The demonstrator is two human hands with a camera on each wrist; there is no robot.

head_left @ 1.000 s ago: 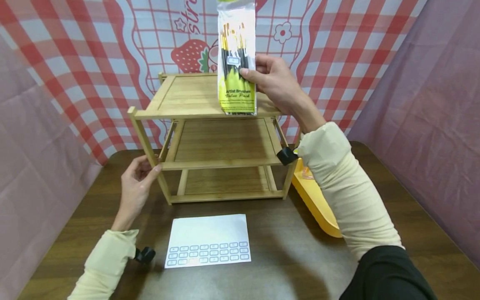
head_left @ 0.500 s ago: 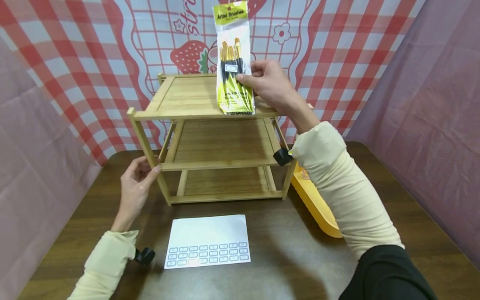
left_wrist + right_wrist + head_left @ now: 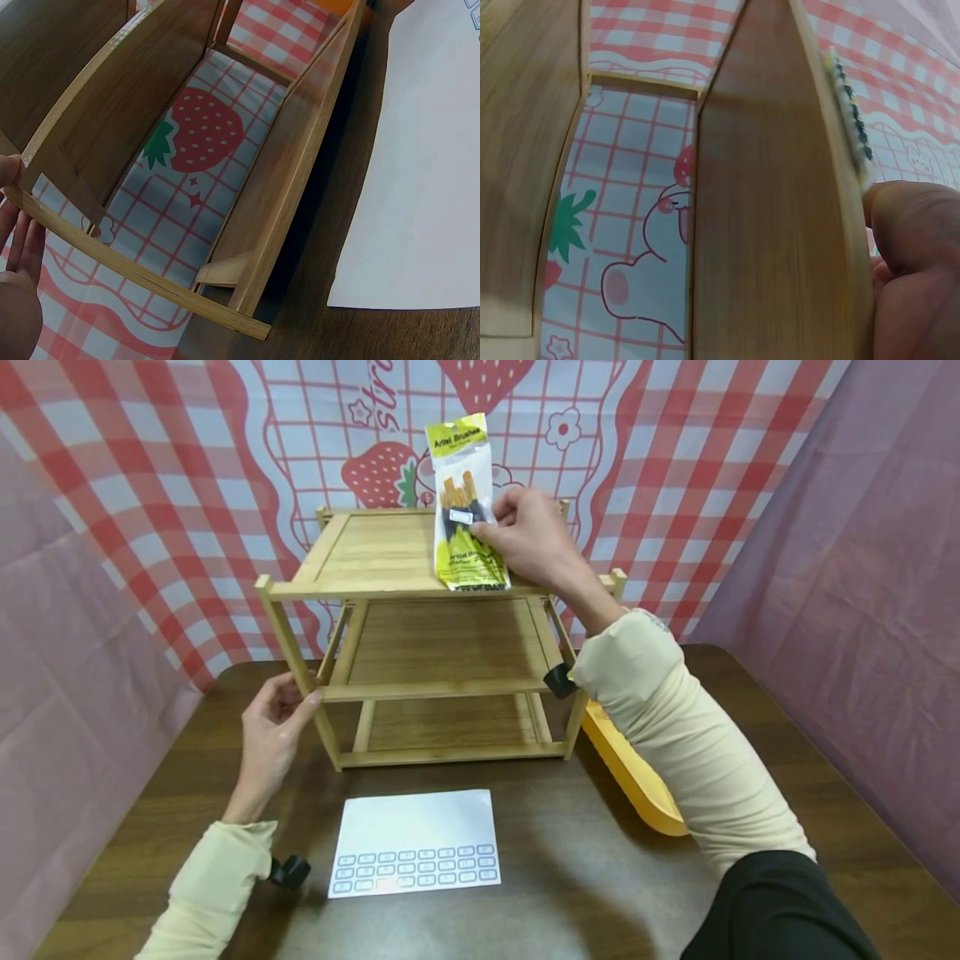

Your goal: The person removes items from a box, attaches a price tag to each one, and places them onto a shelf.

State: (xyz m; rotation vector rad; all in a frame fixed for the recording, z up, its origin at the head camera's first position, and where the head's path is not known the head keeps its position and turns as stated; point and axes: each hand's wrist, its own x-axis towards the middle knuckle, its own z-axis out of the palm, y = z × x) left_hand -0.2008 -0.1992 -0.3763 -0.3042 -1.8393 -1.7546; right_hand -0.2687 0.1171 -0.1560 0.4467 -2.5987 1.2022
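Observation:
My right hand pinches a clear pack of artist brushes by its right edge. The pack leans back, its lower end by the front edge of the top shelf of a three-tier wooden rack. Yellow-green print covers both ends of the pack, and a small white label is on its middle. In the right wrist view only the lower end of the brush pack shows beyond the shelf edge. At the rack's left front post, level with the middle shelf, my left hand grips the wood between thumb and fingers.
A white sheet with rows of small numbered labels lies on the brown table in front of the rack. Right of the rack is a yellow tray, partly behind the right sleeve. A checked strawberry cloth hangs behind.
The brush pack's top has tipped backward and down, while its lower end stays near the shelf's front edge. My right hand has lowered slightly and moved left. My left hand has not moved.

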